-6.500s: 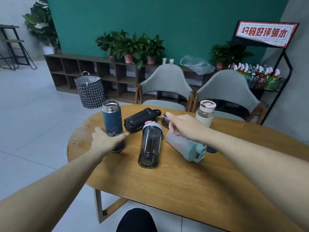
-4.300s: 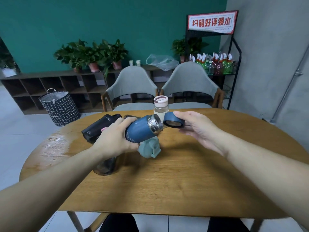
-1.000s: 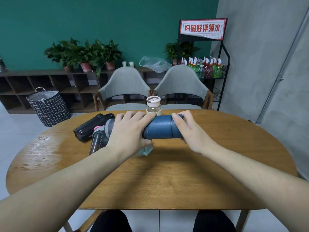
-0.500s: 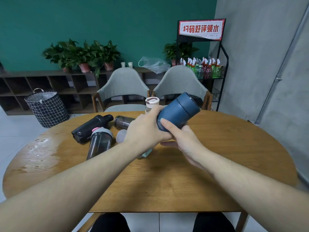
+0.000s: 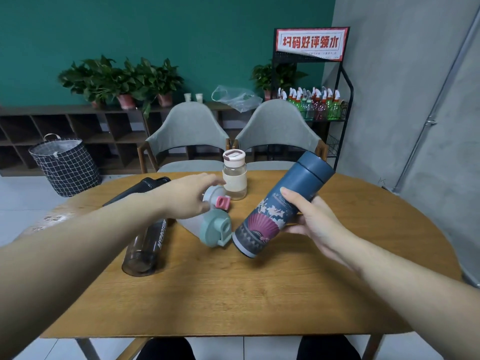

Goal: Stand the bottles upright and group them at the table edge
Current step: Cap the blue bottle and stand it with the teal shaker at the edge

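A checked laundry basket [image 5: 66, 165] is seen on the floor at the left of the frame. On the wooden tabletop [image 5: 259, 294], left of centre, a black bottle [image 5: 137, 189] is laid on its side, largely hidden behind the left forearm. Nearer the lower edge, a smoky transparent shaker bottle [image 5: 146, 245] is laid flat, base toward the camera. The left hand [image 5: 187, 197] is extended over the bottles with fingers spread apart and nothing gripped; whether it touches anything cannot be told. Just beyond its fingertips, a grey lid with a pink flip tab [image 5: 217, 198] is visible. Below it, a frosted bottle with a teal lid [image 5: 211, 227] is laid on its side. At centre, toward the tabletop's far edge, a clear glass bottle with a cream sleeve [image 5: 234, 178] is found upright. Right of centre, a capped blue thermos flask [image 5: 281, 206] with a fan pattern is held tilted, its base low near the tabletop, clamped in the right hand [image 5: 311, 224]. A rack of drink bottles [image 5: 314, 102] is noted at the upper right.
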`<state>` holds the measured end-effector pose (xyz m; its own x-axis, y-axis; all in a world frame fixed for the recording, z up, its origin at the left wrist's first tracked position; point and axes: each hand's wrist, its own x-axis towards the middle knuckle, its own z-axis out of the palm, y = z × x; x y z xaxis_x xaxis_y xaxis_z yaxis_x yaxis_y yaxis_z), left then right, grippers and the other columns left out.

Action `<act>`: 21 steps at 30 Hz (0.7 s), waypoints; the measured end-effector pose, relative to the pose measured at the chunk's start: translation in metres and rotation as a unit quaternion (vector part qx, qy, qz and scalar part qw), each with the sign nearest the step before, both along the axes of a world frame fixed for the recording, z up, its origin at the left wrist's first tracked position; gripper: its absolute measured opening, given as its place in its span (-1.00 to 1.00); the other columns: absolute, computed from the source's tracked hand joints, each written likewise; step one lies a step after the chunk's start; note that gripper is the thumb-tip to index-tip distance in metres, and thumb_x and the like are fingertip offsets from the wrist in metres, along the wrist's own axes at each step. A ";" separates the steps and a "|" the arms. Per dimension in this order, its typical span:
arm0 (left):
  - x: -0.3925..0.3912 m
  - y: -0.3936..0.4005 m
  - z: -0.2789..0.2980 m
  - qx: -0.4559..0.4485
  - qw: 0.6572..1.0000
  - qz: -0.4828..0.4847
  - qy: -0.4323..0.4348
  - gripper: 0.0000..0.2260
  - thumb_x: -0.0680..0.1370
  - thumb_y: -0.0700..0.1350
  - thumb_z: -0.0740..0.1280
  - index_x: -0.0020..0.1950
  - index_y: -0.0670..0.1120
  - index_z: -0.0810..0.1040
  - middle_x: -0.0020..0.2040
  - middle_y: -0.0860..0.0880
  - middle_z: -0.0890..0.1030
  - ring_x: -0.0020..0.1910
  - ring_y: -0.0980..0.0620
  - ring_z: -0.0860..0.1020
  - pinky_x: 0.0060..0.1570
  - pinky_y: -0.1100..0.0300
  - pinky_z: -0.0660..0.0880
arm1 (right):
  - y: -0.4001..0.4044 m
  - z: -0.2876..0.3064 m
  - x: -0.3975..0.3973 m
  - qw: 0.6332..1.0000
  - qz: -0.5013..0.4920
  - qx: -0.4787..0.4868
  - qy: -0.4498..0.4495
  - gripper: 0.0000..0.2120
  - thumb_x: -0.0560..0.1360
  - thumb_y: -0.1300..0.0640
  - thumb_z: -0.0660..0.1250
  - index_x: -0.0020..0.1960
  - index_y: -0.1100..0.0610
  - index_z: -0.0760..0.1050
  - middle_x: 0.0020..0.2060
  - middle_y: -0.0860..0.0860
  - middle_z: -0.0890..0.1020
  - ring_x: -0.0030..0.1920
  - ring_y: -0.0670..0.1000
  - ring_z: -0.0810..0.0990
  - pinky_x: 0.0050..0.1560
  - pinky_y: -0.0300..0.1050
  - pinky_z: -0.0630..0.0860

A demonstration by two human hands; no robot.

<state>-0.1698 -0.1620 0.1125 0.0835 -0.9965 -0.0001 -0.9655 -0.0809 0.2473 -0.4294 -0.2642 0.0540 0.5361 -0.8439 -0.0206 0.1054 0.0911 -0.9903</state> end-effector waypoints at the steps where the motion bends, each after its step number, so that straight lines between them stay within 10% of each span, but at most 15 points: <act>1: 0.004 -0.003 -0.004 0.019 0.998 -0.020 -0.057 -0.40 0.50 -0.19 0.37 0.50 0.09 0.29 0.38 -0.02 0.46 0.35 -0.03 0.42 0.29 0.00 0.41 | -0.002 -0.001 -0.002 1.000 -0.002 -0.004 0.006 -0.41 0.40 -0.08 0.51 0.35 0.07 0.46 0.20 0.07 0.70 0.15 0.08 0.72 0.00 0.10 0.71; 10: 0.025 -0.043 -0.060 0.211 0.943 -0.085 -0.245 0.13 0.33 0.08 0.59 0.63 0.08 -0.14 0.65 0.00 -0.03 0.61 0.00 -0.12 0.51 0.04 -0.17 | -0.012 -0.015 -0.008 0.996 0.013 -0.042 0.080 -0.47 0.45 -0.04 0.51 0.35 0.07 0.45 0.17 0.03 0.70 0.04 -0.03 0.75 -0.17 -0.17 0.66; 21: 0.029 -0.046 -0.072 0.037 0.982 -0.087 -0.162 -0.10 0.27 0.22 0.48 0.52 0.14 0.14 0.38 0.07 0.45 0.44 0.03 0.34 0.53 -0.04 -0.04 | -0.022 -0.024 -0.013 0.992 0.023 -0.067 0.108 -0.52 0.45 -0.01 0.54 0.30 -0.01 0.45 0.17 0.01 0.70 0.10 0.02 0.73 0.06 0.04 0.69</act>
<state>-0.1405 -0.2079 0.0403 -0.0814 -0.9939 -0.0747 -0.9933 0.0870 -0.0760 -0.4428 -0.2861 0.0299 0.5701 -0.8211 -0.0287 -0.1115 -0.0427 -0.9928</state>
